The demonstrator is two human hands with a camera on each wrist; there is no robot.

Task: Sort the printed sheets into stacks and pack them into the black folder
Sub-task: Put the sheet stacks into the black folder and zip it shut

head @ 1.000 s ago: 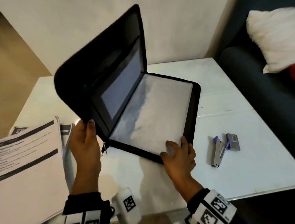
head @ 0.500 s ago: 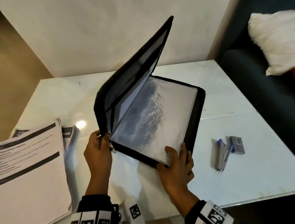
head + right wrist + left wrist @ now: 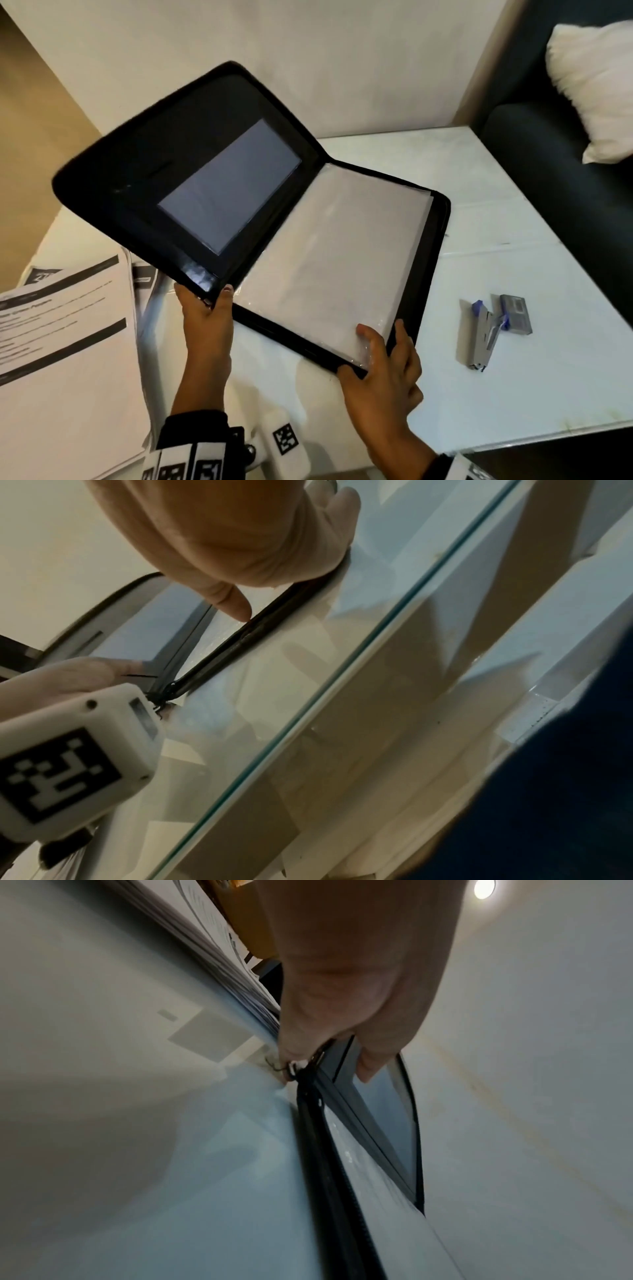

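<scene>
The black folder (image 3: pixel 137 178) lies open on the white table (image 3: pixel 513 394), its right half flat and its cover raised to the left. Clear plastic sleeves (image 3: pixel 335 260) fill the right half. My left hand (image 3: pixel 205 318) grips the cover's near corner by the zipper; the left wrist view shows the thumb and fingers (image 3: pixel 366 1066) pinching that black folder's edge (image 3: pixel 329 1150). My right hand (image 3: pixel 380 370) holds the folder's near right corner, fingers lying on the sleeves, and the right wrist view shows a fingertip (image 3: pixel 236 610) on the rim (image 3: pixel 240 639). Printed sheets (image 3: pixel 61 342) lie stacked at the left.
A grey and blue stapler (image 3: pixel 483 335) and a small staple box (image 3: pixel 515 313) lie on the table right of the folder. A dark sofa (image 3: pixel 565 171) with a white cushion (image 3: pixel 596 85) stands at the right. The table's glass front edge (image 3: pixel 308 723) is close to me.
The folder's cover swung nearly shut half a second ago, then my left hand swung it back open to the left. My right hand stayed on the near right corner.
</scene>
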